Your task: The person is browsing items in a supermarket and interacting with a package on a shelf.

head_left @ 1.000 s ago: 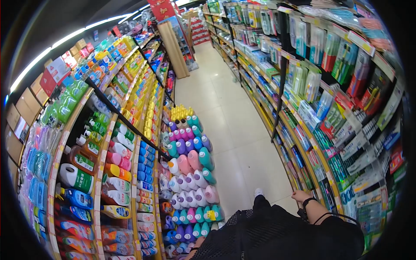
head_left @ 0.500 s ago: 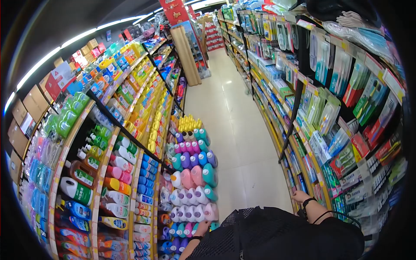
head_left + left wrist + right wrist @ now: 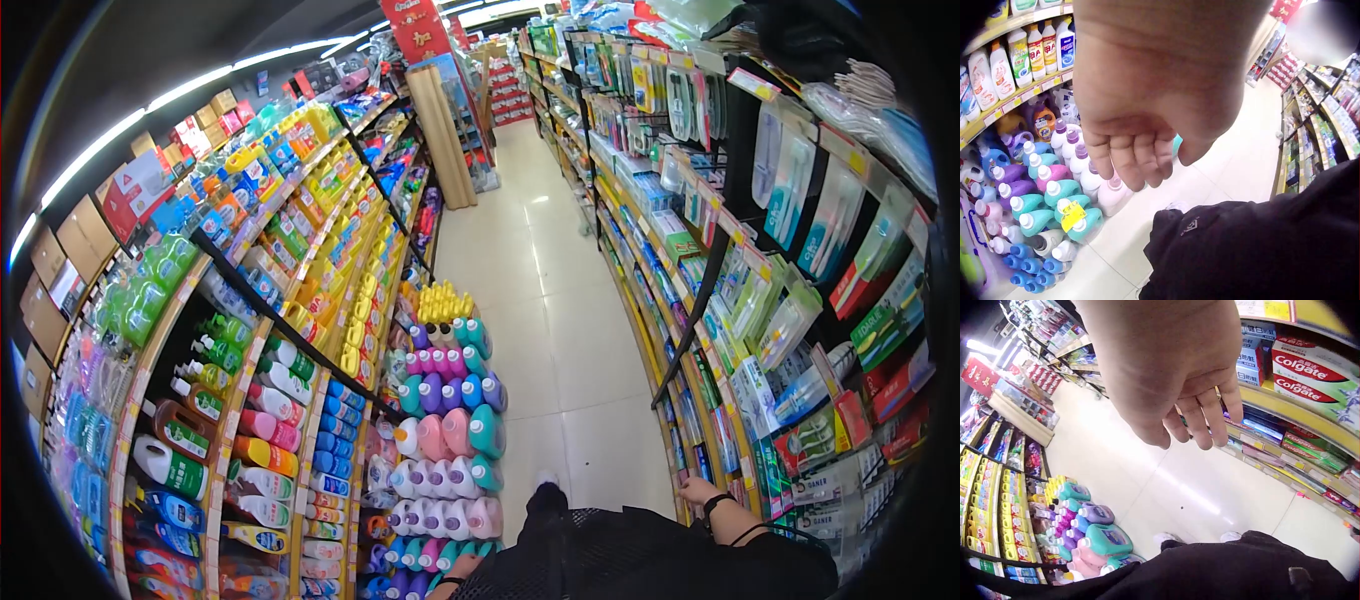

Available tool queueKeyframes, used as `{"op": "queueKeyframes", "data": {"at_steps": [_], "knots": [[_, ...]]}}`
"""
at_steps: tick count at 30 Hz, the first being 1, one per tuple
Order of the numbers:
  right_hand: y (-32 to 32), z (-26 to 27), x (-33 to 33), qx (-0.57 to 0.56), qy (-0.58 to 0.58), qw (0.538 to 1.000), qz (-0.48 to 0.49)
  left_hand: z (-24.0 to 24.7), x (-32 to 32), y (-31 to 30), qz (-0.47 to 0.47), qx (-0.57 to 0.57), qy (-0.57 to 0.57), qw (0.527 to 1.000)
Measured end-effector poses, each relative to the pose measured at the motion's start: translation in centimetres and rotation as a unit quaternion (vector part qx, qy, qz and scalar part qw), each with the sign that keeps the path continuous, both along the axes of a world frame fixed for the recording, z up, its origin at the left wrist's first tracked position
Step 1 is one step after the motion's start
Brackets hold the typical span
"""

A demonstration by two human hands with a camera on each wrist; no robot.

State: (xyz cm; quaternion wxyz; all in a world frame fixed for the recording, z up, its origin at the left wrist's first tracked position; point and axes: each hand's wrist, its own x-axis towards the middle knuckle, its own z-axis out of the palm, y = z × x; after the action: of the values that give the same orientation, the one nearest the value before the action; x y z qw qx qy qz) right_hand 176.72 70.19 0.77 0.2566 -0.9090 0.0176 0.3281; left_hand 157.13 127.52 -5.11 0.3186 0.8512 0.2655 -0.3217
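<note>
My left hand (image 3: 1147,106) hangs with its fingers loosely bent and nothing in them, above the rows of detergent bottles (image 3: 1063,194) on the floor. In the head view that left hand (image 3: 466,566) shows low, at the edge of the bottles. My right hand (image 3: 1179,381) is likewise loosely curled around nothing, beside the shelf of Colgate toothpaste boxes (image 3: 1307,365). The head view has the right hand (image 3: 698,490) close to the lower right shelves, a dark band on its wrist.
Cleaning-product shelves (image 3: 215,400) line the left side. Hanging toothbrush packs (image 3: 790,190) and toothpaste line the right. A pale tiled aisle (image 3: 540,330) runs between them to wooden boards (image 3: 442,135) and a red display (image 3: 510,95). Bottles jut into the aisle from the left.
The head view has shifted, so the aisle and shelves sit further right and lower. My left hand swings up into view, then drops lower again. The right hand hangs much as before.
</note>
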Motion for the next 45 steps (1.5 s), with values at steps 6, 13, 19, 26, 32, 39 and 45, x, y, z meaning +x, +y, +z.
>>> {"op": "queueKeyframes", "data": {"at_steps": [6, 13, 19, 26, 32, 39, 45], "knots": [[1.5, -1.2, 2.9, -0.052, 0.026, 0.998, 0.033, -3.7, 5.8, 2.7, -0.010, 0.031, -0.100, 0.994], [6.0, -3.4, 11.4, -0.017, 0.017, 0.999, -0.035, -2.5, 18.5, 7.6, -0.040, -0.038, -0.088, 0.995], [13.2, 1.6, 20.6, 0.010, -0.019, 0.998, -0.050, 4.0, 29.1, 11.0, 0.001, -0.066, -0.123, 0.990], [15.9, -1.2, 24.7, 0.052, -0.041, 0.990, -0.128, 2.9, 35.0, 13.7, -0.060, -0.048, -0.136, 0.988], [12.6, -5.5, 24.6, -0.016, 0.090, 0.988, -0.122, 4.1, 37.5, 14.0, -0.071, -0.019, -0.090, 0.993], [13.0, -3.0, 35.3, -0.032, 0.052, 0.996, -0.063, -2.7, 38.6, 15.1, -0.005, -0.028, -0.024, 0.999], [14.7, -1.0, 51.6, 0.002, -0.025, 1.000, 0.004, -2.4, 45.7, 13.6, 0.055, 0.013, -0.120, 0.991]]}}
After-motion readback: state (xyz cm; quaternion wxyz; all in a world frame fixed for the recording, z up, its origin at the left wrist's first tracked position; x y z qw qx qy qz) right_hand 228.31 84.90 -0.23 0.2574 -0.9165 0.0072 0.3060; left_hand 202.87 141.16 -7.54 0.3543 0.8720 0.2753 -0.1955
